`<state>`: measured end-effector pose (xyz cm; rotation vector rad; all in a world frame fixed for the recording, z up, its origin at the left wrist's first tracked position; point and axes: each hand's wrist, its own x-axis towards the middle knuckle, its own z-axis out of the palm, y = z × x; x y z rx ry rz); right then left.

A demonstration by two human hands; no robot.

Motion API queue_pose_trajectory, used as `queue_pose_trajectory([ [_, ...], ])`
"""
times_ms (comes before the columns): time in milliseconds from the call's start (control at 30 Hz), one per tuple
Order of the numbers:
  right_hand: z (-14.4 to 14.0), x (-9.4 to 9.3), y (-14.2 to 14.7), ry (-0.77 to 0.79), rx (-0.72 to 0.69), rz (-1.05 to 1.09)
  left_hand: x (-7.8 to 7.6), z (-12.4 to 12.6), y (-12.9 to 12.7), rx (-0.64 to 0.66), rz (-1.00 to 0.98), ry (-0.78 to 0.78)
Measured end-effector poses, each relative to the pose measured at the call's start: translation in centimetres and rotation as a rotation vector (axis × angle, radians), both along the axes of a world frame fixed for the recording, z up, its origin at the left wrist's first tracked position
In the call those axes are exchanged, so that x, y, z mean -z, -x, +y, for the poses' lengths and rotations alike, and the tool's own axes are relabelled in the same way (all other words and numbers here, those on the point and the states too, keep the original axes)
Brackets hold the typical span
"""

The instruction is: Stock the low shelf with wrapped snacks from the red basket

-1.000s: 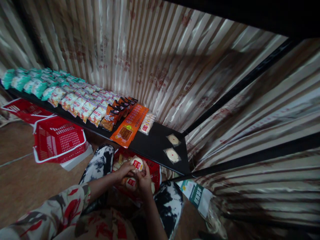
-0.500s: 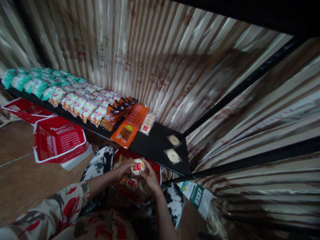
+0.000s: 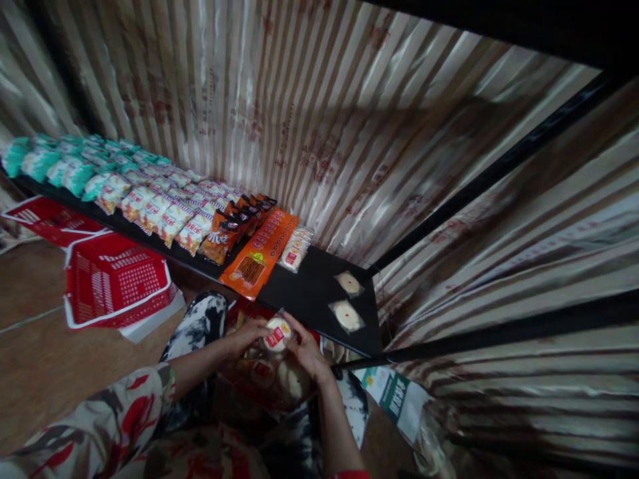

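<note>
Work about midway, at a guess, going by the shelf point(image 3: 319, 293). Already on the shelf, starting from its far left end: green packets point(image 3: 74, 173), then white packets point(image 3: 172, 223) in close rows, then dark orange packets point(image 3: 219, 243). Around the middle of the shelf, a large orange bag point(image 3: 257, 256) lying flat, with a tight row of pale packets point(image 3: 295, 251) next along. At the shelf's right end, two flat packets point(image 3: 346, 315), apart from each other. Off the shelf, and so seemingly left to deal with: one round packet point(image 3: 276, 334) with a red label, just in front of the shelf's near edge, plus loose packets point(image 3: 263, 374) lower down in front of the shelf, too dim and covered to count. Round packet right between the two hands and touching both, label turned upward. Left hand point(image 3: 251, 332) pinching its left side, right hand point(image 3: 308, 352) closed round its right side, with no sign of letting go. Right hand near the shelf's edge in view, contact impossible to tell. Below the left part of the shelf, red baskets point(image 3: 102, 283) on the floor; below its right end, a green and white bag point(image 3: 394, 396).
</note>
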<state>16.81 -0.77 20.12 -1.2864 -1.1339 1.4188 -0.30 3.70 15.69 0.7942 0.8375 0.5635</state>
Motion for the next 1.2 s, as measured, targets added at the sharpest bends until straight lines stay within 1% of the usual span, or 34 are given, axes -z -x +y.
queue_pose_trajectory([
  [100, 0.5, 0.4, 0.0, 0.005, 0.093, 0.034, -0.6, 0.3, -0.4, -0.039, 0.013, -0.029],
  [267, 1.5, 2.1, -0.2, 0.015, 0.31, 0.051, -2.1, 1.0, -1.1, -0.133, 0.059, -0.074],
  [333, 1.9, 2.6, -0.3, 0.024, 0.352, 0.034, -2.6, 1.4, -1.4, -0.134, 0.09, -0.111],
  [433, 2.3, 2.8, -0.3, 0.021, 0.407, -0.01, -2.8, 2.0, -1.8, -0.138, 0.127, -0.179],
  [500, 2.5, 2.6, -0.2, 0.012, 0.421, -0.024, -2.9, 2.3, -2.1, -0.152, 0.129, -0.196],
  [667, 2.9, 1.8, 0.0, -0.017, 0.392, -0.025, -3.7, 3.0, -2.7, -0.179, 0.139, -0.219],
  [833, 3.9, 1.6, -0.2, -0.031, 0.402, -0.03, -3.9, 3.9, -3.4, -0.201, 0.199, -0.323],
  [933, 4.9, 1.7, -0.5, -0.056, 0.44, -0.046, -3.9, 4.7, -3.7, -0.208, 0.391, -0.422],
  [1033, 6.0, 1.7, -0.6, -0.061, 0.46, -0.075, -4.5, 5.2, -4.0, -0.178, 0.62, -0.529],
  [1100, 6.6, 1.7, -0.6, -0.058, 0.467, -0.09, -5.0, 5.4, -4.1, -0.159, 0.703, -0.577],
  [1200, 7.4, 1.6, -0.7, -0.057, 0.47, -0.104, -5.5, 5.4, -4.4, -0.147, 0.754, -0.629],
])
